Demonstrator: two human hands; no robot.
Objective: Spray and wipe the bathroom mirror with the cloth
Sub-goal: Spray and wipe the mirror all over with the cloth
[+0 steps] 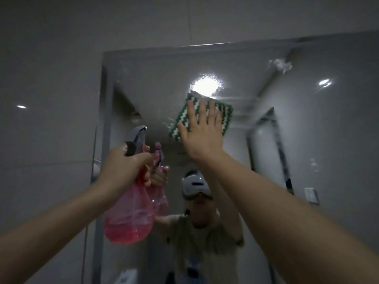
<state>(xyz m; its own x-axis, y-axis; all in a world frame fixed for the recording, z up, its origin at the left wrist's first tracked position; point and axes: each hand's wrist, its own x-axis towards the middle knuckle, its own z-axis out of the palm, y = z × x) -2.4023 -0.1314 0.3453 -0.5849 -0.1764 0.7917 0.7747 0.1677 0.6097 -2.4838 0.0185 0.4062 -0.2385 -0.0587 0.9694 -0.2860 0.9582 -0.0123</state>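
Observation:
The bathroom mirror (307, 140) fills the wall ahead, with a ceiling light reflected near its top. My right hand (202, 128) presses a green-and-white striped cloth (224, 112) flat against the glass, fingers straight and spread. My left hand (125, 169) grips the neck of a pink spray bottle (129, 218) with a grey trigger head, held upright left of the cloth and close to the mirror's left edge. Pink liquid fills the bottle's lower part. The bottle's reflection shows just behind it.
Grey wall tiles (51, 99) surround the mirror on the left and above. A white smear (284, 65) sits on the glass near the top right. My reflection and a door frame show in the mirror.

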